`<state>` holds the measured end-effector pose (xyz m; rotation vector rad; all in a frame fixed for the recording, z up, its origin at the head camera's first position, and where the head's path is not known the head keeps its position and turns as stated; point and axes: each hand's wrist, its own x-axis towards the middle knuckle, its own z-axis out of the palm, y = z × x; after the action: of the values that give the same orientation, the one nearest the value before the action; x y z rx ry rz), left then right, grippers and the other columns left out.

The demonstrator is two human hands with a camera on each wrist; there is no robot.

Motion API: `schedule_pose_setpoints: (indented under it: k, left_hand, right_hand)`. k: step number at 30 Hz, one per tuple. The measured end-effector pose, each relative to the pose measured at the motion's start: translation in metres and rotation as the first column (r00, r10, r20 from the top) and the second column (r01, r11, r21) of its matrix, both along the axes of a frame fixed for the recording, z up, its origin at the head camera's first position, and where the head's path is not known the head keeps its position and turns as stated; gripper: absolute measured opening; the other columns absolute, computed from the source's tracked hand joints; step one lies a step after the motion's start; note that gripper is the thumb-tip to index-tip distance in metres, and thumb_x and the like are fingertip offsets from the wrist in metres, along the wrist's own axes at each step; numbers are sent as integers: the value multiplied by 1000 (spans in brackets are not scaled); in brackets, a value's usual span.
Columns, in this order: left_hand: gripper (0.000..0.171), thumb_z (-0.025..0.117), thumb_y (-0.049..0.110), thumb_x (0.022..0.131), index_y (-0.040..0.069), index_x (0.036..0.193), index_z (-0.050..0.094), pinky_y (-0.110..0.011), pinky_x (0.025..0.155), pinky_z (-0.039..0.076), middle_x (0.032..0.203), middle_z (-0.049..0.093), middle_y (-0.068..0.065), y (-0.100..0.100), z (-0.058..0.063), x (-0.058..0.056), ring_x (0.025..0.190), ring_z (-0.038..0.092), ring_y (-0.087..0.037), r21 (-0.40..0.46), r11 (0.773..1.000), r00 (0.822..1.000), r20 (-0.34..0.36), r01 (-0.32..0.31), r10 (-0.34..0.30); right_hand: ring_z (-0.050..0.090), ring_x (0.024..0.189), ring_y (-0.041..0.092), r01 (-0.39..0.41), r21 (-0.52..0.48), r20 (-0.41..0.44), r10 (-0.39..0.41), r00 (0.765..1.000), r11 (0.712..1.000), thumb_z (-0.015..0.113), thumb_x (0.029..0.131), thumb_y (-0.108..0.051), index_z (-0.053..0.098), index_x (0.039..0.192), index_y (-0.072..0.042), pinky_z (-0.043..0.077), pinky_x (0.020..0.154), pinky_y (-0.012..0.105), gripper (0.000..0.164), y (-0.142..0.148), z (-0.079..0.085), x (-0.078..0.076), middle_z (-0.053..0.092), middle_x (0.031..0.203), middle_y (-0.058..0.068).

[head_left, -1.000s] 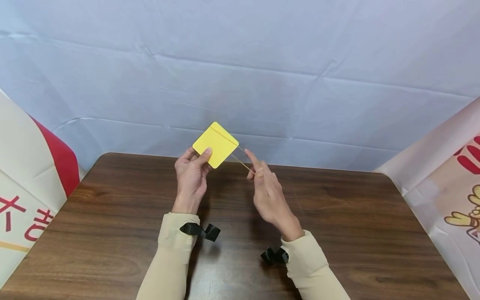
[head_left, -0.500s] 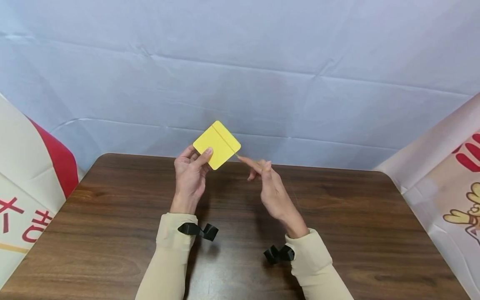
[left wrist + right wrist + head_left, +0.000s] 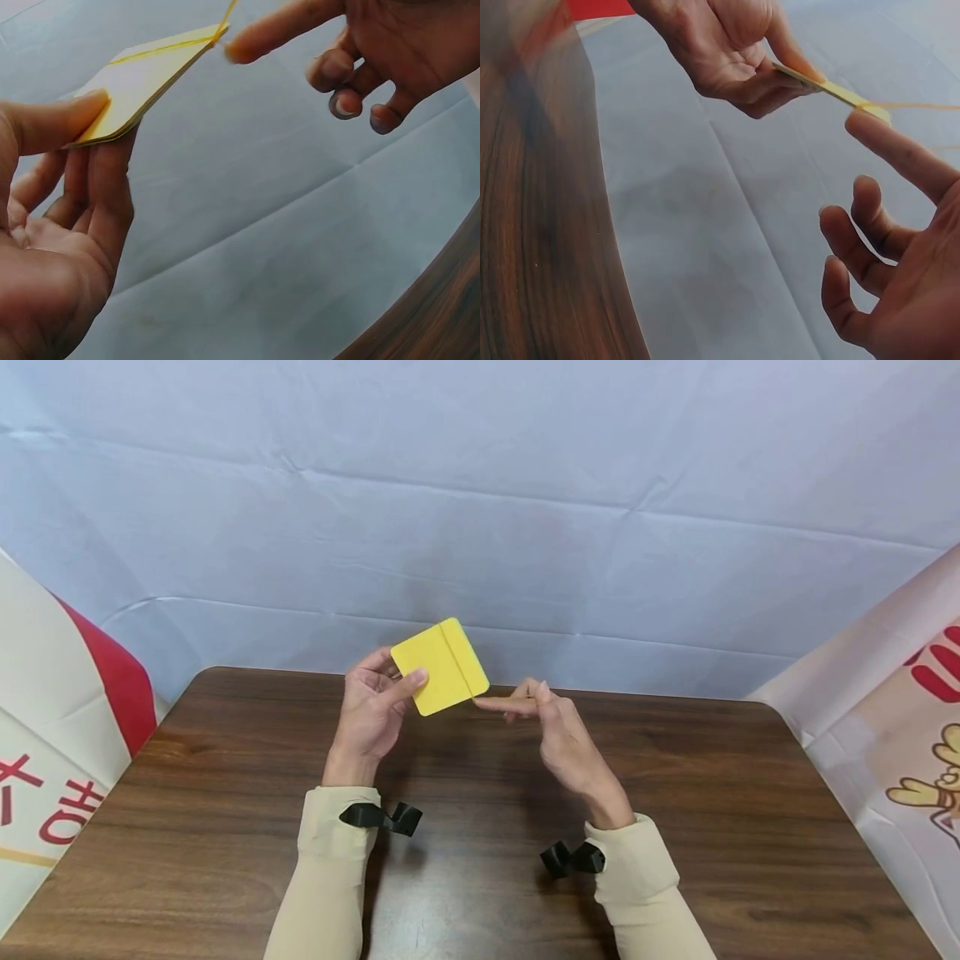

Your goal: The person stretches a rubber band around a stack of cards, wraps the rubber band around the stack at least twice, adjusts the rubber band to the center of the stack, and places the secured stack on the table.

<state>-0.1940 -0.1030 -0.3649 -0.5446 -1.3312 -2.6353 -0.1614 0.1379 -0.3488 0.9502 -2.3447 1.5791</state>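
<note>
Pad (image 3: 431, 670), yellow, square, round-cornered, band (image 3: 457, 660) across, left grip (image 3: 369, 710) clamped on it, right grip (image 3: 558, 727) apart.

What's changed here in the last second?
The yellow square has turned clockwise, shifting slightly right and down in the head view. The right hand has moved rightward; its index finger, angled upward before, now points left beside the square's edge. Whether it released the band is unclear. The left hand still pinches the square, and the band still crosses it.
</note>
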Motion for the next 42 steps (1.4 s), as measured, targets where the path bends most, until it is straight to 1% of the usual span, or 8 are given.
schedule_pose_setpoints:
  k: [7,11,15,18,22,28,36,42]
  left_hand:
    - [36,58,-22,85,7,102,73,-31,72,60,98,74,-10,-7,-1,1,88,73,-20,-104,990,990,-93,94,-104]
    - [36,64,-19,84,10,103,74,-33,71,61,97,74,-10,-10,-1,1,86,73,-21,-192,974,979,-145,117,-146]
    - [34,70,-16,82,11,101,76,-32,67,61,93,73,-8,-11,2,4,79,71,-20,-307,942,964,-179,136,-198]
    - [27,74,-15,80,6,97,75,-29,63,59,88,72,-7,-11,5,7,72,68,-19,-401,907,955,-196,130,-223]
    - [21,76,-15,78,-8,97,70,-29,63,58,86,71,-8,-10,10,10,69,66,-21,-492,861,942,-208,131,-263]
    - [20,76,-18,78,-14,96,68,-35,65,60,87,69,-11,-8,15,13,72,68,-23,-525,830,923,-198,185,-331]
    - [19,79,-12,80,-7,98,77,-28,56,52,81,65,-13,-7,20,15,69,58,-21,-618,771,901,-235,150,-364]
    - [18,81,-10,80,-3,96,79,-29,57,53,85,69,-10,-3,27,20,71,60,-22,-655,740,880,-250,153,-404]
  right_hand:
    - [51,86,24,-25,17,-27,26,999,1000,10,108,-57,79,107,-1,37,80,39,89,6,-2,-2,54,82,1]
    - [62,97,21,-69,-20,5,69,998,997,19,103,-68,70,89,5,41,87,38,90,8,-3,-3,65,90,6]
    - [68,99,24,-107,-34,42,108,993,994,27,105,-63,56,83,-2,48,89,40,71,8,-2,-1,66,93,9]
    - [65,94,23,-116,-16,56,117,992,993,32,112,-40,65,82,-2,52,84,41,58,9,-1,0,59,90,7]
    - [54,90,22,-99,51,39,98,994,994,35,110,-17,74,81,-6,51,80,37,50,10,1,0,57,84,4]
    - [50,88,20,-98,122,8,98,995,988,34,110,-17,71,82,-12,46,80,34,47,13,2,0,55,82,0]
    - [53,92,19,-96,167,12,96,995,981,36,110,-21,72,83,-16,44,80,37,45,18,5,3,63,90,-5]
    - [53,93,18,-77,222,-17,83,996,972,40,110,-29,73,79,-20,42,81,42,46,22,6,4,65,95,-5]
